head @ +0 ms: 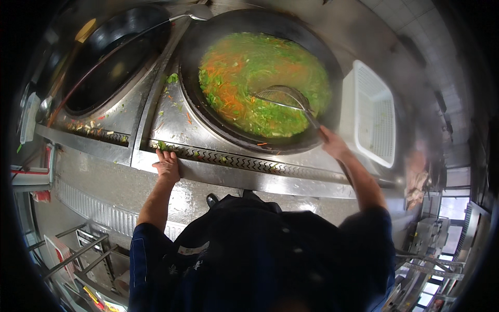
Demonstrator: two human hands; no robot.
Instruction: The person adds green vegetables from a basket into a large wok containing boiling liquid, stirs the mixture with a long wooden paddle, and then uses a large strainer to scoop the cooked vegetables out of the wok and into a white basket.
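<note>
With my right hand [336, 145] I grip the handle of a wire-mesh skimmer [282, 97]. Its bowl lies tilted at the surface of a steaming broth in a large dark wok [187, 87]. Shredded orange vegetables, which look like carrots, and chopped greens [269, 123] float in the liquid. My left hand [167, 165] rests with its fingers on the front steel edge of the range [249, 180], beside the slotted drain channel [234, 160], and holds nothing. Vegetable scraps lie near its fingertips.
A white perforated plastic basket [375, 113] stands right of the wok. To the left is a second large dark wok [117, 66], with a long-handled ladle [199, 12] lying across it. Another ladle [45, 107] lies at far left. Metal racks [84, 253] stand lower left. Steam blurs the right side.
</note>
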